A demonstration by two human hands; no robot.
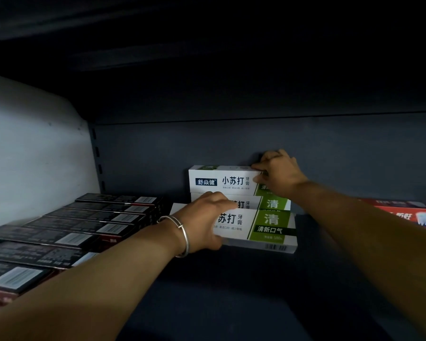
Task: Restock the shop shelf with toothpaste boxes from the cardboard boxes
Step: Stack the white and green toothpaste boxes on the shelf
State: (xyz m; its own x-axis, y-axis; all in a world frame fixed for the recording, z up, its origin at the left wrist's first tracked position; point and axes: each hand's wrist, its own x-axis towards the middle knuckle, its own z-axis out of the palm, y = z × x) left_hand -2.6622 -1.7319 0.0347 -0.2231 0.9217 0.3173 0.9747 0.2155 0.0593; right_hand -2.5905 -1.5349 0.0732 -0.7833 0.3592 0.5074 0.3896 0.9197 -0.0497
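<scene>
White-and-green toothpaste boxes sit stacked at the back of the dark shelf [231, 291], with both your hands on them.

Dark boxes [84, 225] with barcode labels fill the shelf's left side in a row, just beside your left forearm. Your left hand [202, 222], a silver bangle [180, 232] on its wrist, curls round the left end of the front white box [258, 230], thumb under its lower edge. Above and behind it, your right hand [278, 175] pinches the right end of the top white box [221, 180], which rests on another white box [271, 203]. A red box [403, 212] lies at the far right, well apart from your hands.
</scene>
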